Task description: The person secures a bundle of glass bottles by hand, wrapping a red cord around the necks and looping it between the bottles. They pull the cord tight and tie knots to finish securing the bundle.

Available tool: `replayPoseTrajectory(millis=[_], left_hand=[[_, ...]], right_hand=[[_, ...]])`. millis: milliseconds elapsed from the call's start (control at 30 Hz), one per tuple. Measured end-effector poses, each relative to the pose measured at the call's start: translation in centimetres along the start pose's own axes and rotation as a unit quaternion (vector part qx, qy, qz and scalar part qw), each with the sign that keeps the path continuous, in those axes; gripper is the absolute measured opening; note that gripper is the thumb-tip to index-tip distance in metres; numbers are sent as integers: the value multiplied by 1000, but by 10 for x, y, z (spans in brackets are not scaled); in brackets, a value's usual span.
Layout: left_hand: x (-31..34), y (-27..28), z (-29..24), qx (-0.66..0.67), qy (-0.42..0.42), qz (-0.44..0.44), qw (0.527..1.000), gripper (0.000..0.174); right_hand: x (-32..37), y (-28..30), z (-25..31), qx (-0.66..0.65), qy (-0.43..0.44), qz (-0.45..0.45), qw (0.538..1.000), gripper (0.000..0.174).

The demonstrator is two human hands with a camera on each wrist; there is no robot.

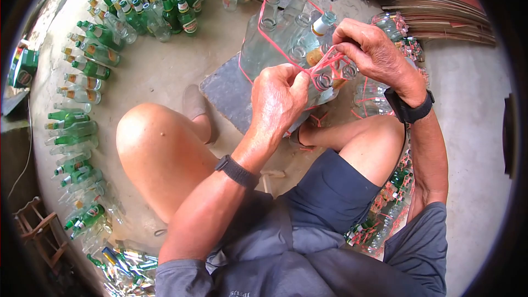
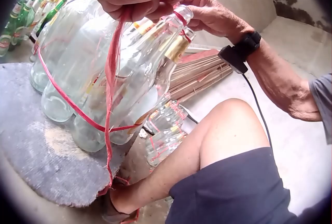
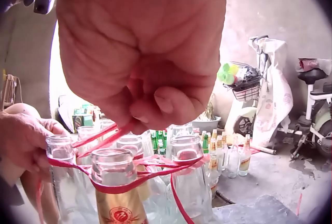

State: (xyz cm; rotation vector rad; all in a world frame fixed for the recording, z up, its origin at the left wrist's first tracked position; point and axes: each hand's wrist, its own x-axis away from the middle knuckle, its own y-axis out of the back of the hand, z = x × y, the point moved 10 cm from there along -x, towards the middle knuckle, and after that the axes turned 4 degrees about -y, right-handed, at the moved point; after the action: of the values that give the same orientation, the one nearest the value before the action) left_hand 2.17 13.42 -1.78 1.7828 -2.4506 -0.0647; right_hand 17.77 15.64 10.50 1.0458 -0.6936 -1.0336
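Observation:
A bundle of clear glass bottles (image 1: pixel 256 49) stands on a dark slab (image 1: pixel 223 91), pink twine (image 1: pixel 278 47) running round the necks and lower around the bodies in the left wrist view. My left hand (image 1: pixel 279 99) pinches the twine at the near side of the necks; a strand (image 2: pixel 110 73) hangs from it down to the slab's edge. Across the bundle's right side, my right hand (image 1: pixel 377 58) holds twine between thumb and curled fingers above the necks. In the right wrist view, twine loops round a gold-labelled bottle's neck (image 3: pixel 114 175).
Rows of green and clear bottles (image 1: pixel 82 126) curve along the left and back. Tied bundles (image 1: pixel 374 96) stand to the right, near a stack of thin boards (image 1: pixel 440 14). A parked scooter (image 3: pixel 316 105) shows in the right wrist view.

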Motion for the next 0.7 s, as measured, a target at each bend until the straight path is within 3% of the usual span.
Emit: replayPoseTrajectory(millis=[433,700], left_hand=[[1,-4,1,12,-14,-10,1000,27],[0,-5,1,5,-25,-19,999,27]], right_hand=[[-7,-8,-15,-42,-32,0,999,8],[-16,-14,-18,-8,23,-24,999,8]])
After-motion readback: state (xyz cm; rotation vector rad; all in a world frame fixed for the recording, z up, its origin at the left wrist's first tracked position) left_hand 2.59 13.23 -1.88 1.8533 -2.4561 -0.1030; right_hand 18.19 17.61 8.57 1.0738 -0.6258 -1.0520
